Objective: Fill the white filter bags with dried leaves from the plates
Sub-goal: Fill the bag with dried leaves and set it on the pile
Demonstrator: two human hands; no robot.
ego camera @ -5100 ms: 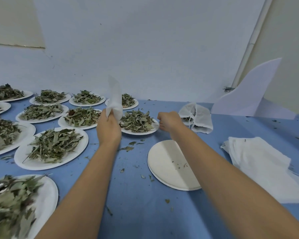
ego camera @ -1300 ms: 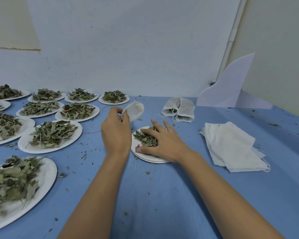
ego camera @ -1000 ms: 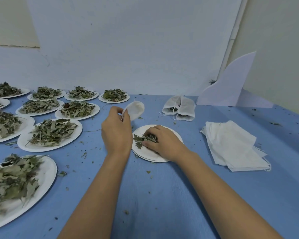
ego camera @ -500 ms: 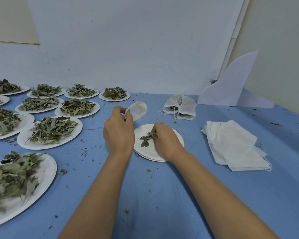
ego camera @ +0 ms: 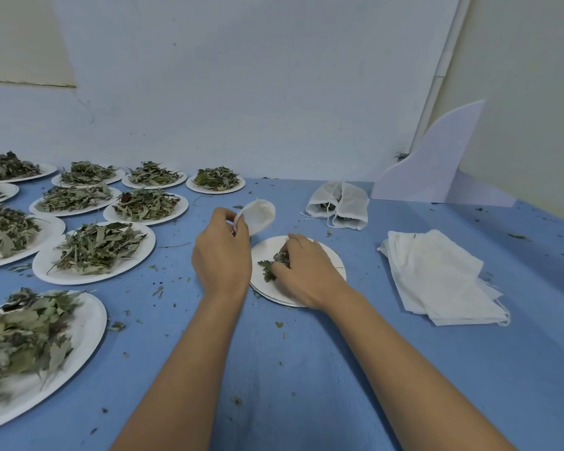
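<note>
My left hand (ego camera: 222,255) pinches the rim of a white filter bag (ego camera: 258,216) and holds it up just left of a white plate (ego camera: 331,271) in the middle of the blue table. My right hand (ego camera: 302,271) rests on that plate, its fingers closed around a small clump of dried leaves (ego camera: 269,268). The plate under it is otherwise almost bare. Part of the clump is hidden under my fingers.
Several white plates heaped with dried leaves (ego camera: 95,249) cover the left side of the table. Filled drawstring bags (ego camera: 339,205) lie at the back. A stack of flat white bags (ego camera: 437,275) lies at the right. A white foam board (ego camera: 437,164) leans in the corner.
My right hand has gathered the leaves on the middle plate into a clump and closed on them. The left hand keeps holding the bag in about the same place.
</note>
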